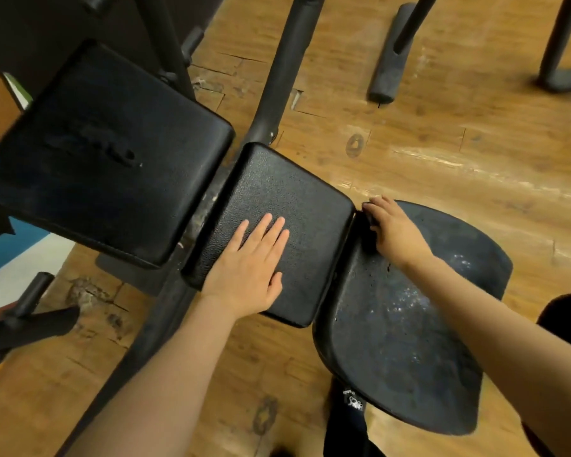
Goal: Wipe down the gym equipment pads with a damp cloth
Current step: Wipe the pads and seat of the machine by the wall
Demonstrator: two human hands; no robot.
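Observation:
A black bench has three pads in a row: a large back pad [112,153] at the left, a square middle pad [284,192], and a curved seat pad [409,341] at the right with wet speckles on it. My left hand [248,262] lies flat on the middle pad, fingers straight and spread. My right hand [393,229] sits at the seam between the middle pad and the seat pad. Its fingers curl over a small dark wad, apparently the cloth [371,222], which is mostly hidden under the fingers.
The bench's black frame tube [284,61] runs away over a worn wooden floor [442,143]. Other machine legs [393,51] stand at the top right. A black handle bar [30,308] sticks out at the lower left. A shoe [346,420] is below the seat.

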